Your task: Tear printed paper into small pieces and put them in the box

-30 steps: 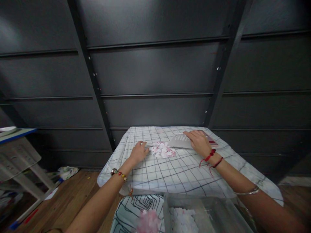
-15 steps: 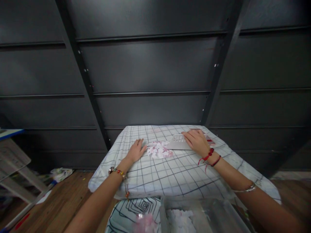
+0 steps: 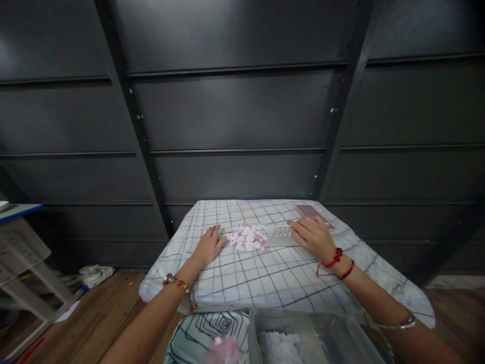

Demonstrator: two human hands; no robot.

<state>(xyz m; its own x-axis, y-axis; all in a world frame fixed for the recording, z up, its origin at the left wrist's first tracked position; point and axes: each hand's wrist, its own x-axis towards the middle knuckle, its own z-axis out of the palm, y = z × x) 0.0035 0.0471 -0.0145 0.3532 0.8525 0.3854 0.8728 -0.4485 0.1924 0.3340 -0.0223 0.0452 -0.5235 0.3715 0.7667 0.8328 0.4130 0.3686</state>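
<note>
A light grey flat board with rows of holes lies tilted on the cloth-covered table, its left edge beside the pile. My right hand grips it at its right end, fingers curled over the top edge. Loose white and pink paper-like pieces form a small flat heap in the middle of the checked cloth; what they are exactly is too small to tell. My left hand rests flat at the heap's left side, fingers apart and holding nothing.
A mauve flat rectangular item lies behind my right hand. Nearest me stands a clear plastic box with white pieces inside. Left of it is a pink blurred bundle on patterned fabric. A dark panelled wall closes off the back.
My right hand and the board have come a little nearer to me, uncovering more of the mauve item. My left hand has shifted slightly left and stays beside the heap.
</note>
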